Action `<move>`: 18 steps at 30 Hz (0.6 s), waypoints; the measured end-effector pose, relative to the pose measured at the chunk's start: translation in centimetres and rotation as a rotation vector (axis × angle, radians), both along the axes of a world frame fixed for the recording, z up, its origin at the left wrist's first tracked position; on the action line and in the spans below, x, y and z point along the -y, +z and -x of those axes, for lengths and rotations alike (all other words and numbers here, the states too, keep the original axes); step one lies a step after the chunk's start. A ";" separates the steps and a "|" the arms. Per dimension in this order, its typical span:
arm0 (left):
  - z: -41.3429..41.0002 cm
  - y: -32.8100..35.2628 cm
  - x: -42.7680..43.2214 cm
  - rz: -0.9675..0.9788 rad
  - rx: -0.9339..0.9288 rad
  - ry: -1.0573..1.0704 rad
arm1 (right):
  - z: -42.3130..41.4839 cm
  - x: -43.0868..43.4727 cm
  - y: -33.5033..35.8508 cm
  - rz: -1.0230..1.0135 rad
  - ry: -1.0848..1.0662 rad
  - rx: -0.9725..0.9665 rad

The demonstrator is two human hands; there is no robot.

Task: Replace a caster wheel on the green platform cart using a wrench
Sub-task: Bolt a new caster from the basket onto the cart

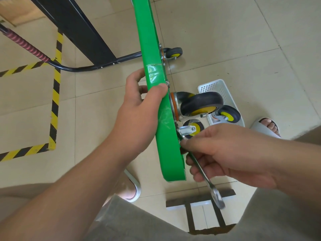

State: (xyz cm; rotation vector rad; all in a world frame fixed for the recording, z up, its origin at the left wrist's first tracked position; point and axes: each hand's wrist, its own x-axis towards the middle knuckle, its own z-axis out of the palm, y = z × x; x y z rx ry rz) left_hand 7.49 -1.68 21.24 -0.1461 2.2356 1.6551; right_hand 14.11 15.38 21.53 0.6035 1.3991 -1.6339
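Head view | left hand (pixel 139 108) is clamped on the edge of the green platform cart (pixel 152 49), which is tipped on its side | caster wheel (pixel 201 106) is seen mounted underneath | wrench (pixel 203 173) is gripped by right hand (pixel 231 153), its head hidden at the mounting plate | spare caster (pixel 229 116) is kept in white basket (pixel 224 91) | judged mid-task: whether bolts are being loosened or tightened cannot be told

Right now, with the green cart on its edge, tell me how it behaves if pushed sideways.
Probably tips easily: the cart stands on edge, steadied by the left hand gripping it. It looks stiff, so it would likely fall as one piece. The glossy floor tiles might let it slide.
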 end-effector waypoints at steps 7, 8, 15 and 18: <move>0.0 0.1 -0.1 0.010 0.019 -0.009 | -1.4 -1.4 -3.0 -0.618 0.539 -0.441; 0.0 0.1 0.0 0.011 0.021 -0.013 | -1.4 -1.6 -3.7 -0.658 0.559 -0.479; 0.0 0.0 0.0 0.008 0.027 -0.013 | -0.3 -1.6 -6.4 -0.705 0.491 -0.605; 0.0 0.0 0.0 0.016 0.025 -0.008 | 0.0 -1.8 -7.0 -0.709 0.514 -0.653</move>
